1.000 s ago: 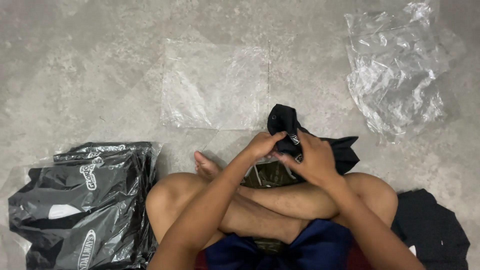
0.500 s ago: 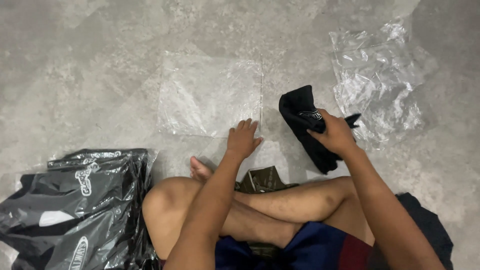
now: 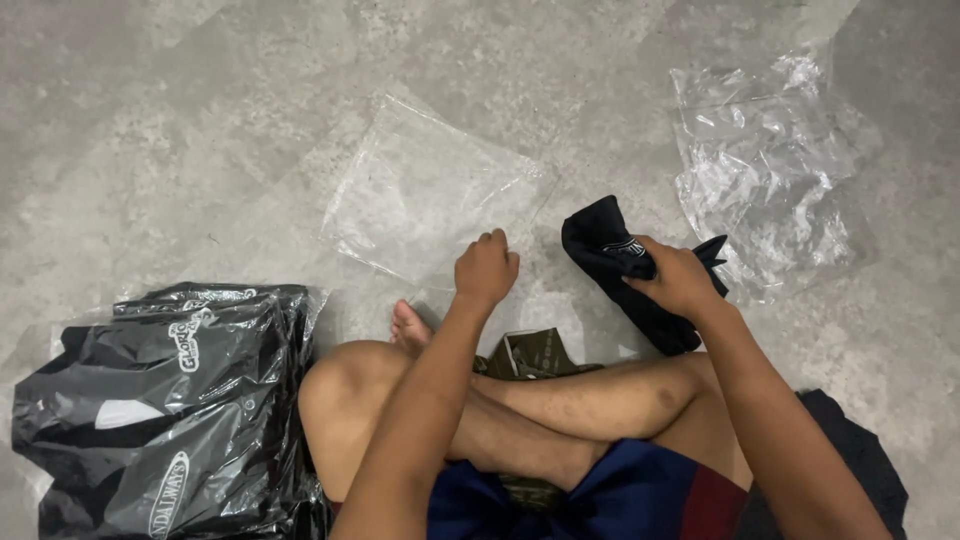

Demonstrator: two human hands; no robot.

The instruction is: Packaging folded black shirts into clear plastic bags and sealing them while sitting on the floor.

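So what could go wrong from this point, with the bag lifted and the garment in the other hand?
1. The left hand pinches only one edge of the clear flat bag; the thin film may slip or sag shut.
2. The right hand grips the folded black garment near the middle, so its loose ends could unfold.
3. The crumpled clear plastic lies close by and could get dragged along.

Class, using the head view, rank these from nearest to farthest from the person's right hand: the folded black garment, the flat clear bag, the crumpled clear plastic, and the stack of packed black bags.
1. Folded black garment: gripped in the right hand.
2. Crumpled clear plastic: just beyond the hand, upper right.
3. Flat clear bag: centre floor, at the left hand.
4. Stack of packed black bags: far left.
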